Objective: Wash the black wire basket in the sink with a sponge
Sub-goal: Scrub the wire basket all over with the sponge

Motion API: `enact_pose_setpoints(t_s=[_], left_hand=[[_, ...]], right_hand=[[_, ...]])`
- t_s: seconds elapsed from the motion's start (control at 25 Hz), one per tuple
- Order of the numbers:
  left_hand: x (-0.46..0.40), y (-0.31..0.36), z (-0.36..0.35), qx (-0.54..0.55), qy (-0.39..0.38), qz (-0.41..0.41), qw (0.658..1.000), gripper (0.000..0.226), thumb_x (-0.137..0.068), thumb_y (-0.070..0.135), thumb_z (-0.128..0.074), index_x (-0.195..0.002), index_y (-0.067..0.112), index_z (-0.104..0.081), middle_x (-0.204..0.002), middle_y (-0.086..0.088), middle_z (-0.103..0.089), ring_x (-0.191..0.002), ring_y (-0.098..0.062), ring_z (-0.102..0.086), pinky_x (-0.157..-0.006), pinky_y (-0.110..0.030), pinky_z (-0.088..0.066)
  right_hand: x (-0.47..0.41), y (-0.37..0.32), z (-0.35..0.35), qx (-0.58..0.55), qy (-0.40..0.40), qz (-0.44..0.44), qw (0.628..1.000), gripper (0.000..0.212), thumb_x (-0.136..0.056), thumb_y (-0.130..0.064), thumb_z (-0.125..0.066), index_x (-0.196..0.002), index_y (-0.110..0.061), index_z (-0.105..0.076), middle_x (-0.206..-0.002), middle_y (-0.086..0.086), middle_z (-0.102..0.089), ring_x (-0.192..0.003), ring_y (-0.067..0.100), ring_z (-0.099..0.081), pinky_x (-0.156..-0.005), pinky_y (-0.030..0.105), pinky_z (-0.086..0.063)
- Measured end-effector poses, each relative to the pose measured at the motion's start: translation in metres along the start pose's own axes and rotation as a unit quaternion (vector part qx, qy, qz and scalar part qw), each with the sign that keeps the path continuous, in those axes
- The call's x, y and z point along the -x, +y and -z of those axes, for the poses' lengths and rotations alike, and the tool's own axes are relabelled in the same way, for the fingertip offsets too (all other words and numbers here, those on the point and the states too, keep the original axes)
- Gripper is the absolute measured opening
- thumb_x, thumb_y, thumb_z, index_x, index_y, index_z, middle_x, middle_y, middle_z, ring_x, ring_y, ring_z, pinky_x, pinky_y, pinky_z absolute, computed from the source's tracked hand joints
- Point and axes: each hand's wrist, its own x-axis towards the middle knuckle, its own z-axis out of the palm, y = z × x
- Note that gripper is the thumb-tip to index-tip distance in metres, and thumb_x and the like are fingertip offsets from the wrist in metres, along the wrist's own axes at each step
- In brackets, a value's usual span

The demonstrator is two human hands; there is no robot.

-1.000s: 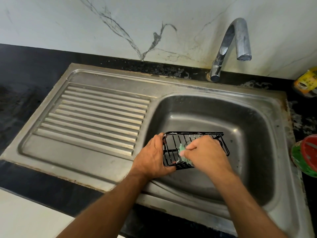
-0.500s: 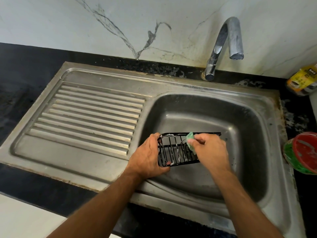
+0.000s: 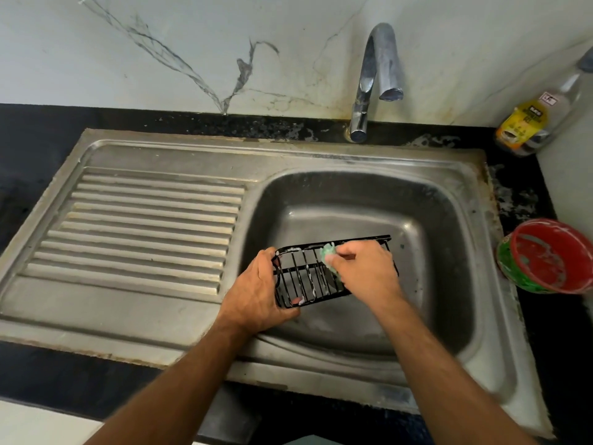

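- Black wire basket [image 3: 313, 277] held tilted above the sink [image 3: 449, 200] basin, just inside its left wall.
- Left hand [image 3: 256, 293] wrapped round the basket's left end.
- Right hand [image 3: 365, 271] pinching a green sponge [image 3: 329, 254] against the upper rim.
- Suds streaking several wires: scrubbing under way, probably midway.
- Tap [image 3: 378, 75] behind the sink dry; rinse not yet done.

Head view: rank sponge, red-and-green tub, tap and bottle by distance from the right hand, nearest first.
From the right hand:
1. Sponge: green, held in its grip against the black wire basket.
2. Red-and-green tub: on the counter to the right of the sink.
3. Tap: behind the basin, at the wall.
4. Bottle: back right corner, yellow label.
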Motion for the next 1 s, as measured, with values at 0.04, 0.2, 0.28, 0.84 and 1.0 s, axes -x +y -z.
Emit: enact_pose_setpoints(t_s=[0.04,0.2,0.28,0.84,1.0], left_hand=[[0.000,-0.001,0.000,0.001,0.002,0.002,1.000,0.107,-0.064,0.046,-0.088,-0.147,0.007,-0.033,-0.133,-0.002,-0.054,-0.122,-0.016,-0.054,-0.100,-0.013,-0.035],[0.000,-0.002,-0.002,-0.003,0.001,0.001,1.000,0.107,-0.065,0.047,-0.088,-0.146,0.008,-0.032,-0.133,-0.002,-0.054,-0.123,-0.017,-0.054,-0.101,-0.016,-0.036],[0.000,-0.002,-0.003,-0.007,0.001,0.002,1.000,0.108,-0.065,0.047,-0.088,-0.147,0.007,-0.031,-0.135,-0.003,-0.054,-0.124,-0.017,-0.054,-0.103,-0.017,-0.035],[-0.001,-0.010,-0.011,-0.028,0.020,-0.036,0.999,0.105,-0.062,0.064,-0.066,-0.145,0.011,-0.030,-0.132,0.000,-0.050,-0.122,-0.015,-0.054,-0.105,-0.023,-0.045],[-0.003,-0.014,-0.014,-0.025,0.034,-0.037,0.998,0.103,-0.059,0.067,-0.063,-0.143,0.017,-0.027,-0.130,0.002,-0.052,-0.121,-0.015,-0.056,-0.102,-0.018,-0.041]], right_hand=[[0.001,0.001,-0.002,0.033,-0.017,0.009,0.999,0.020,-0.087,-0.044,-0.072,-0.077,-0.027,-0.075,-0.065,-0.012,-0.067,-0.063,0.004,-0.064,-0.064,0.026,-0.053],[0.005,0.009,0.011,0.134,-0.112,0.005,0.985,0.027,-0.085,-0.040,-0.076,-0.066,-0.023,-0.069,-0.064,-0.012,-0.063,-0.054,0.000,-0.054,-0.052,0.020,-0.038],[0.005,0.013,0.013,0.129,-0.120,0.016,0.984,0.026,-0.085,-0.039,-0.077,-0.066,-0.022,-0.070,-0.066,-0.012,-0.067,-0.056,0.000,-0.058,-0.056,0.021,-0.044],[0.010,0.031,0.012,0.013,-0.147,0.033,0.988,0.018,-0.087,-0.033,-0.075,-0.076,-0.020,-0.070,-0.069,-0.009,-0.067,-0.056,-0.006,-0.053,-0.058,0.014,-0.040],[0.006,0.020,-0.013,-0.148,0.003,0.003,0.989,0.021,-0.089,-0.035,-0.073,-0.071,-0.024,-0.071,-0.072,-0.013,-0.072,-0.070,-0.001,-0.066,-0.067,0.020,-0.048]])
